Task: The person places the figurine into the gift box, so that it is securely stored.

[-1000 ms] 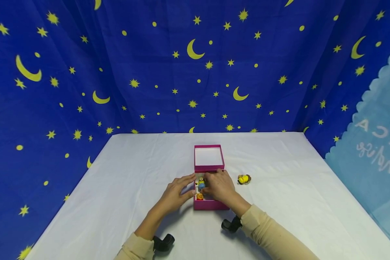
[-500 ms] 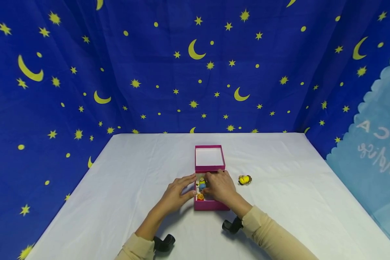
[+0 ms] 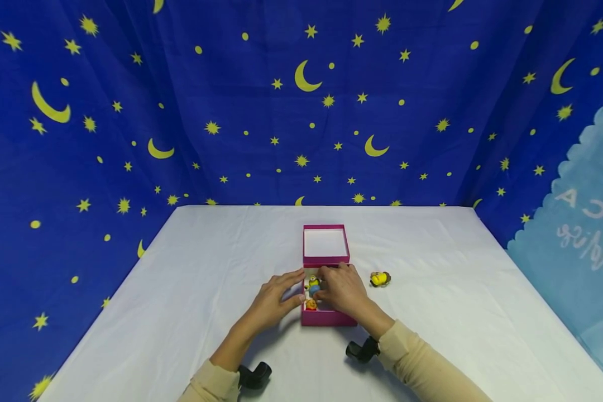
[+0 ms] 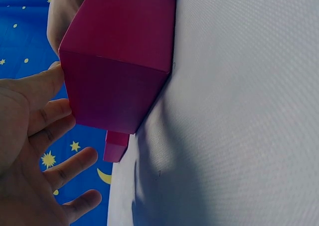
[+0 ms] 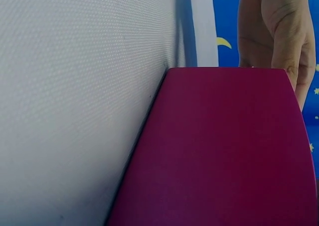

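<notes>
A magenta open box (image 3: 328,319) stands mid-table. My right hand (image 3: 343,287) reaches in over its right side, and its fingertips are largely hidden among the contents; I cannot tell what they hold. Just left of them, inside the box, lies a yellow and blue minion figure (image 3: 314,285). An orange-yellow toy (image 3: 311,305) sits in the near left corner. My left hand (image 3: 276,298) is at the left wall, its extended fingers and thumb at the rim. The left wrist view shows that hand (image 4: 37,131) with spread fingers beside the box (image 4: 117,61).
Right behind the box lies its magenta lid (image 3: 326,244), white inside facing up. Another yellow toy figure (image 3: 380,279) lies on the white-covered table (image 3: 221,251), right of the box. Black wrist devices (image 3: 255,376) hang under both forearms. A blue star-patterned curtain (image 3: 251,100) stands behind.
The whole scene has shifted slightly rightward in the head view. Both hands keep their places at the box; the minion figure beside the right fingers has turned slightly.
</notes>
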The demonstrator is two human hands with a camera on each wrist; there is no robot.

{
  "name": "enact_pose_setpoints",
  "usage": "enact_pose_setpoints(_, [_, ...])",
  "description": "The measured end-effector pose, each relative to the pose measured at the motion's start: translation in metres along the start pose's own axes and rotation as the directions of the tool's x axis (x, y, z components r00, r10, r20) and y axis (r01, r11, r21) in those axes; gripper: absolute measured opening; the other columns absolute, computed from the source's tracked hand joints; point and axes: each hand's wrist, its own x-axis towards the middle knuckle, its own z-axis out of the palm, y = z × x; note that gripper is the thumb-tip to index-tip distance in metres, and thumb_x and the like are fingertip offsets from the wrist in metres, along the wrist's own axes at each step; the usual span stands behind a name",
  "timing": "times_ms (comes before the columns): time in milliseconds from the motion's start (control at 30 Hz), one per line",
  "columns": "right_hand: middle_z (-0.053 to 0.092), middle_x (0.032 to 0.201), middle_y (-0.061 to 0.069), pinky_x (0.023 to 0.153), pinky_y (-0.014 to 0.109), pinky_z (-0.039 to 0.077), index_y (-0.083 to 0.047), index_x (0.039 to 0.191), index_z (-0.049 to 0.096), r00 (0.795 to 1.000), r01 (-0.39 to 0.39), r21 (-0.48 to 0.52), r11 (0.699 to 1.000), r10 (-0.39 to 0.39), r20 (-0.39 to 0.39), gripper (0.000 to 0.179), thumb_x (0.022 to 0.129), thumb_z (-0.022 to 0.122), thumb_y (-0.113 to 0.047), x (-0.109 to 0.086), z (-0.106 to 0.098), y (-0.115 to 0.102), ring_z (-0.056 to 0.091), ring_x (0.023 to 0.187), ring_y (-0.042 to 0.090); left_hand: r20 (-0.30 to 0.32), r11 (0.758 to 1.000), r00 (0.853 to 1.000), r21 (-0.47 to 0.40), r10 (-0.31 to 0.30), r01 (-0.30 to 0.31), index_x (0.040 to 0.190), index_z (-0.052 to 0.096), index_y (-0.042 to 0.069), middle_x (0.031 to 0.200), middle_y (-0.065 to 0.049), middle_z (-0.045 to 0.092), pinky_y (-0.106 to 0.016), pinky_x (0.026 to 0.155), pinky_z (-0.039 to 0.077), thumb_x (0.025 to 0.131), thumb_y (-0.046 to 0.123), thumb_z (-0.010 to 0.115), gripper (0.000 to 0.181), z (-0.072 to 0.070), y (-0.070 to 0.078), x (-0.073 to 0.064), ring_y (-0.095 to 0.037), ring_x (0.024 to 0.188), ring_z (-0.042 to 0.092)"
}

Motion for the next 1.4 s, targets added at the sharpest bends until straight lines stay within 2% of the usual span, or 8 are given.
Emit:
enact_pose_setpoints(200, [0.074,0.096,-0.001,0.072,0.032,0.035,-0.013,0.101,0.067,1.000,-0.004,0.050,0.999,0.004,0.004,0.040,0.071,0.081,-0.036,-0.001,-0.002,0.000,0.048,0.074,0.015,0.004,1.000,1.000,-0.009,-0.003,0.003,0.136,0.051,0.012,0.146,0.001,0.046,-0.058,0.104,0.030,0.090,0.027,0.063,0.049,0.000,0.000,0.000,-0.032,0.133,0.043])
enact_pose_setpoints(367, [0.074,0.099,-0.001,0.075,0.032,0.034,-0.013,0.105,0.067,0.999,-0.031,0.106,0.994,0.030,0.014,0.040,0.074,0.079,-0.036,0.000,-0.004,0.000,0.048,0.077,0.014,0.005,1.000,1.000,-0.010,-0.004,0.004,0.136,0.051,0.013,0.146,0.002,0.046,-0.057,0.103,0.030,0.090,0.028,0.062,0.050,0.000,-0.001,-0.001,-0.031,0.133,0.043])
enact_pose_setpoints(600, [0.074,0.096,-0.001,0.073,0.031,0.034,-0.014,0.105,0.068,0.999,-0.031,0.145,0.989,0.037,-0.040,0.040,0.074,0.079,-0.036,-0.002,-0.007,0.003,0.054,0.083,0.017,-0.006,1.000,1.000,-0.011,0.010,-0.010,0.136,0.052,0.012,0.146,0.001,0.047,-0.058,0.102,0.031,0.090,0.028,0.062,0.049,0.000,-0.001,-0.001,-0.033,0.133,0.043])
enact_pose_setpoints(867, [0.073,0.103,0.000,0.077,0.034,0.035,-0.014,0.107,0.070,0.995,-0.052,0.176,0.983,0.066,-0.073,0.041,0.073,0.080,-0.035,-0.004,-0.016,0.007,0.056,0.095,0.021,-0.002,1.000,1.000,-0.016,0.015,-0.015,0.136,0.052,0.011,0.146,0.001,0.046,-0.058,0.103,0.031,0.090,0.027,0.063,0.049,-0.001,-0.001,-0.001,-0.033,0.133,0.042])
enact_pose_setpoints(1033, [0.072,0.105,-0.001,0.075,0.030,0.034,-0.016,0.109,0.069,0.990,-0.077,0.203,0.976,0.098,-0.097,0.042,0.074,0.079,-0.037,-0.006,-0.021,0.014,0.052,0.089,0.017,-0.005,1.000,1.000,-0.008,0.008,-0.008,0.136,0.052,0.012,0.145,0.001,0.047,-0.057,0.103,0.031,0.090,0.028,0.062,0.049,0.000,0.000,-0.001,-0.032,0.133,0.043])
enact_pose_setpoints(1400, [0.072,0.102,0.002,0.072,0.030,0.032,-0.012,0.108,0.069,0.975,-0.063,0.244,0.968,0.112,-0.191,0.041,0.074,0.080,-0.032,-0.015,-0.031,0.030,0.048,0.079,0.015,0.001,1.000,1.000,-0.018,-0.007,0.007,0.136,0.051,0.012,0.146,0.002,0.047,-0.058,0.104,0.029,0.091,0.027,0.062,0.049,0.000,0.000,-0.001,-0.032,0.134,0.041])
